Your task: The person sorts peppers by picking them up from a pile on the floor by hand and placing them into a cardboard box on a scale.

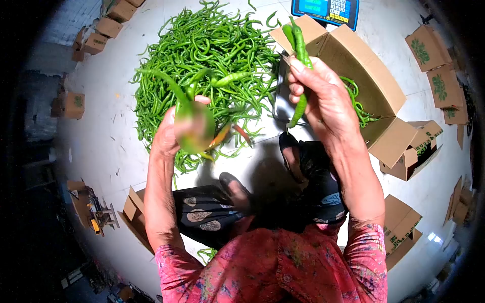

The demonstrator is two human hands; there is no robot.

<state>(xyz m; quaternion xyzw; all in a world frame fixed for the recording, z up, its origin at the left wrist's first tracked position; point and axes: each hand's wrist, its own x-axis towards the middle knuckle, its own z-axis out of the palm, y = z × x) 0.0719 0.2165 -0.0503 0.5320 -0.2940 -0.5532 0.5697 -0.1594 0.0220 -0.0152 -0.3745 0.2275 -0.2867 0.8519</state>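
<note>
A large heap of long green peppers (pixel 202 45) lies on the floor in front of me. My left hand (pixel 174 126) is closed round several green peppers over the heap's near edge; part of it is blurred. Orange and reddish peppers (pixel 221 136) show just right of that hand. My right hand (pixel 321 91), raised at the near left side of an open cardboard box (pixel 361 60), grips green peppers (pixel 300 45) between thumb and fingers, held upright. Curly green peppers (pixel 356 101) lie inside the box, partly hidden by my right hand.
A blue scale display (pixel 326 11) stands behind the box, and a metal tray (pixel 280 98) shows beside it. More cardboard boxes (pixel 401 227) stand at the right, others (pixel 108 28) at the upper left. My feet and knees are below the heap.
</note>
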